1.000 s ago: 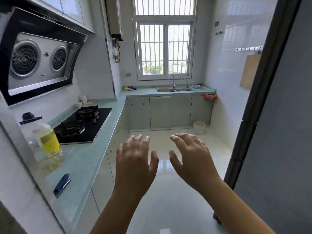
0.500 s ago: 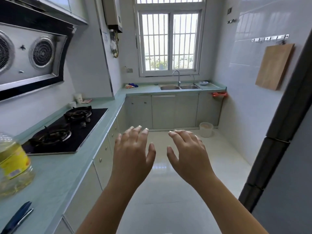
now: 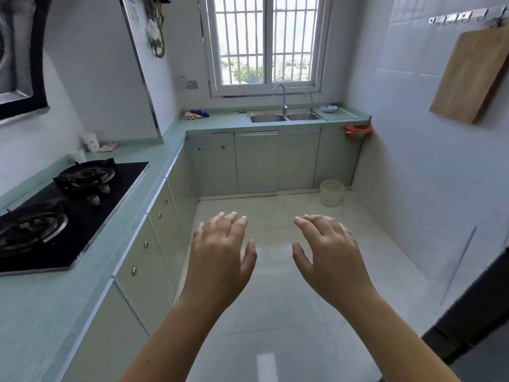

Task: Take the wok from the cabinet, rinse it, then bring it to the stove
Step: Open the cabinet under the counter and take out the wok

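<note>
Person is holding left hand (image 3: 220,260) and right hand (image 3: 330,260) out over the floor (image 3: 275,321), fingers relaxed and gripping nothing, stove (image 3: 68,213) sitting on the left counter (image 3: 55,312) above the cabinets (image 3: 154,249), where the wok is I cannot tell.

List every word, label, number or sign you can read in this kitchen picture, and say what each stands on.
Nothing here can be read as text.
Sticker high on the wall left of the window: bluish print, too blurred to read.
Patterned cup on the counter: marks too small to tell.
</note>
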{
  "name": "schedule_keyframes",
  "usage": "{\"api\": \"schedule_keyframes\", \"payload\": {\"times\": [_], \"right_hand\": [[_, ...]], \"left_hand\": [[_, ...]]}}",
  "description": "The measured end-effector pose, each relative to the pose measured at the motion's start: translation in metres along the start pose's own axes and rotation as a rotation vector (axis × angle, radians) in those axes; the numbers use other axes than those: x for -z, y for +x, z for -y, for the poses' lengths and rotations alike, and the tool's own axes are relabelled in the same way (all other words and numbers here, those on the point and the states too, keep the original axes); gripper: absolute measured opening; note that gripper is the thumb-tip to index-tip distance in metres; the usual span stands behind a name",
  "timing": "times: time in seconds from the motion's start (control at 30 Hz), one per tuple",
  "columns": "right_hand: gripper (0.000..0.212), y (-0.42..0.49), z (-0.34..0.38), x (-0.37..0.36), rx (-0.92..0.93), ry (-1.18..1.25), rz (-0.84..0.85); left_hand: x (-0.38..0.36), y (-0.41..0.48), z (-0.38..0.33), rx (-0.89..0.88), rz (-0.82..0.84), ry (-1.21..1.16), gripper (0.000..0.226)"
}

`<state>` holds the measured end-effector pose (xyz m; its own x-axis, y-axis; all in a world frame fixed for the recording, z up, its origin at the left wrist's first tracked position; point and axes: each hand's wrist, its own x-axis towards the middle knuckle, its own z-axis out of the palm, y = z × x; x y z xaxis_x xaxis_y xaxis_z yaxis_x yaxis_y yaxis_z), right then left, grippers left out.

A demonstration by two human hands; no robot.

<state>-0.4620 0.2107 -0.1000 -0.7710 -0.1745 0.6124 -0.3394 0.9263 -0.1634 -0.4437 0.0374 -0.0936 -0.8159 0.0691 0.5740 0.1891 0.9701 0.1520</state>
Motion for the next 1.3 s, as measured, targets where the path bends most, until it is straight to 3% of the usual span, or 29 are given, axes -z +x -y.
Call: {"api": "schedule_keyframes", "payload": {"times": [0.4, 0.67, 0.97, 1.3], "right_hand": [[0.045, 0.188, 0.015, -0.148, 0.114, 0.019, 0.025], [0.045, 0.276, -0.03, -0.229, 0.09, 0.059, 0.026], [0.046, 0.407, -0.126, -0.315, 0.102, 0.06, 0.022], [0.045, 0.517, -0.154, -0.411, 0.168, 0.128, 0.064]], "left_hand": [[-0.107, 0.147, 0.128, 0.14, -0.018, 0.011, 0.046], [-0.184, 0.238, 0.15, 0.133, 0.026, 0.028, 0.046], [-0.284, 0.381, 0.158, 0.205, 0.028, 0.038, 0.046], [-0.363, 0.488, 0.203, 0.29, 0.037, 0.065, 0.048]]}}
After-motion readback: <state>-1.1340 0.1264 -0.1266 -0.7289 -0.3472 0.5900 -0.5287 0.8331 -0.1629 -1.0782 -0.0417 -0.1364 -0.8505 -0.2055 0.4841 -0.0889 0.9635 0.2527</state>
